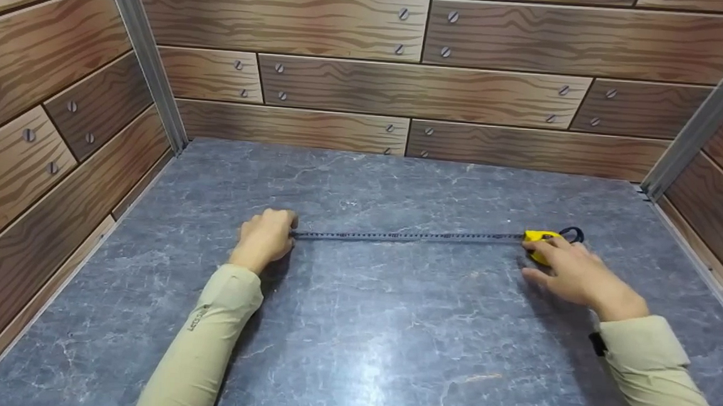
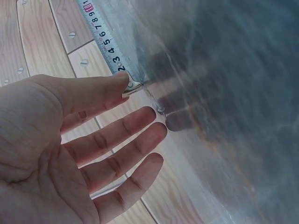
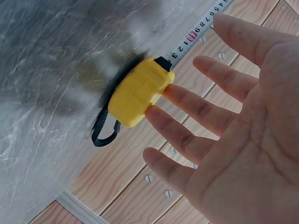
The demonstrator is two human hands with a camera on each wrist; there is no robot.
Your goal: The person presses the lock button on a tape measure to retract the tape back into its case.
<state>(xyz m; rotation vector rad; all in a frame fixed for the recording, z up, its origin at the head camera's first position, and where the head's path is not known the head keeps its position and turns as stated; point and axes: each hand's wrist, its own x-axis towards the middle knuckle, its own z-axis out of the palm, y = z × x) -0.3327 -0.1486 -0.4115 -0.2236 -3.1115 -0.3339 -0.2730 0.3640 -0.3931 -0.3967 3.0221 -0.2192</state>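
A yellow tape measure (image 1: 540, 235) with a black wrist loop lies on the grey marbled tabletop, its blade (image 1: 397, 235) drawn out to the left in a nearly straight line. At the blade's far left end, my left hand (image 1: 266, 238) pinches the metal end hook (image 2: 134, 87) between thumb and index finger; the other fingers are extended. My right hand (image 1: 574, 274) is spread beside the case (image 3: 140, 91), fingers straight, with two fingertips appearing to touch its side. Figures near 40 show on the blade close to the case mouth.
Wood-plank-patterned walls (image 1: 347, 26) enclose the tabletop (image 1: 354, 328) at the back and both sides. Grey metal posts (image 1: 147, 58) stand in the back corners. A bright light reflection lies on the tabletop between the forearms.
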